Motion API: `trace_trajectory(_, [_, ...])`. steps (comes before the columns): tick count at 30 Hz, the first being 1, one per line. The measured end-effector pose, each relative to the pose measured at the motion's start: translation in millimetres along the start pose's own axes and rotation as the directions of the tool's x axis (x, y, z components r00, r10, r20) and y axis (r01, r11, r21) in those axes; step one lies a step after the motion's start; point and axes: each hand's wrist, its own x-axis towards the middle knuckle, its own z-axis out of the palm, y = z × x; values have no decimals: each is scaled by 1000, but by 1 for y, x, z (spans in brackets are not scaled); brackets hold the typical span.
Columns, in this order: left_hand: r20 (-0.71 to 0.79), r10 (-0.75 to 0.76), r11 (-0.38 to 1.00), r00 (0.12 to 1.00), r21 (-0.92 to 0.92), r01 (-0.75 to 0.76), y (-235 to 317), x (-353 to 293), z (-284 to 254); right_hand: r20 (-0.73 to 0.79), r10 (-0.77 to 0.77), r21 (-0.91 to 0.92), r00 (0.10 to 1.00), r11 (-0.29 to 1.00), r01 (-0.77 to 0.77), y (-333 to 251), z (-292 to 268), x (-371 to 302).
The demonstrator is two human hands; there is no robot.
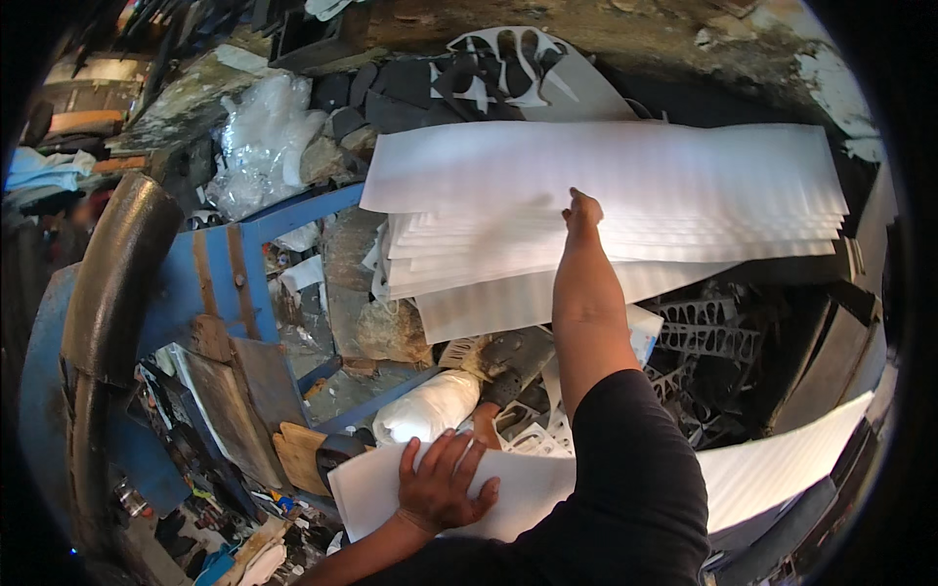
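My right arm reaches forward over a stack of thin white foam sheets [469, 225]. Along the near edge of the top sheet [703, 166] is my right hand [583, 210], its thumb and a finger slightly apart; the other fingers are hidden behind the hand. Close to my body, my left hand [442, 485] lies flat with its fingers spread on another white foam sheet [366, 488]. That sheet runs to the right beneath my right arm, where its far part [787, 459] reappears. I cannot tell how many layers lie there.
Left stands a blue metal frame [210, 278] with a padded dark curved bar [117, 278]. A white bundle [430, 405] lies by a dark clog [503, 388]. Cut-out lattice scraps [708, 339] fill the right. Behind are clear plastic wrap [264, 142] and a cut-out sheet [576, 83].
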Motion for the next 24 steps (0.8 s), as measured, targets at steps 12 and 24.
trace_trajectory(12, [-2, -40, 998, 999, -42, 40, -1, -6, -2, -99, 83, 136, 992, 988, -69, -6, 10, 37])
trace_trajectory(24, [-5, -40, 998, 999, -41, 39, 3, -4, 0, 255, -19, 471, 967, 875, -107, -30, 16, 23])
